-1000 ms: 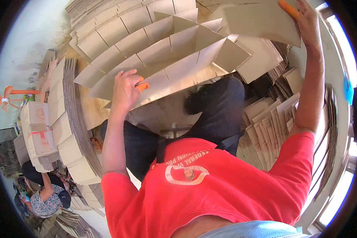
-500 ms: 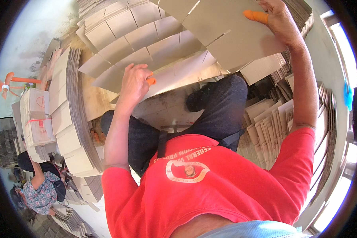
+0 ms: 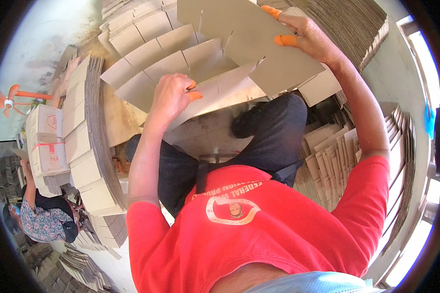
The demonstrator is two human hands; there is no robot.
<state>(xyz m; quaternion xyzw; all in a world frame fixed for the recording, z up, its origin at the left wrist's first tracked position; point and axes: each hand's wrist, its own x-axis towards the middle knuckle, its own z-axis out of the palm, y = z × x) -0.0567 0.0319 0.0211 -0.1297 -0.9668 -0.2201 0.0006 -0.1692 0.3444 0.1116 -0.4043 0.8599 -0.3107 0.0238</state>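
Observation:
My right hand [image 3: 305, 38], with orange finger covers on thumb and a finger, grips the right edge of a broad brown cardboard sheet [image 3: 249, 36] with cut slots. The sheet is tilted over the work surface. My left hand [image 3: 171, 97], also with orange finger covers, is closed at the left end of a slotted cardboard strip [image 3: 225, 84] standing on edge. The strip's right end meets the sheet near a slot. Further slotted strips [image 3: 166, 66] stand in rows just beyond my left hand. Its fingertips are partly hidden.
Cardboard stacks stand at left [image 3: 85, 141], at far right [image 3: 349, 29] and beside my right knee [image 3: 337, 156]. A taped carton [image 3: 49, 141] sits on the left pile. Behind it are an orange fan [image 3: 8, 102] and another person [image 3: 46, 219]. Bare wooden board [image 3: 117, 119] shows near my left hand.
My right hand has moved left and lower with the cardboard sheet, bringing it against the standing strip. My left hand has shifted slightly right. The other person has raised an arm.

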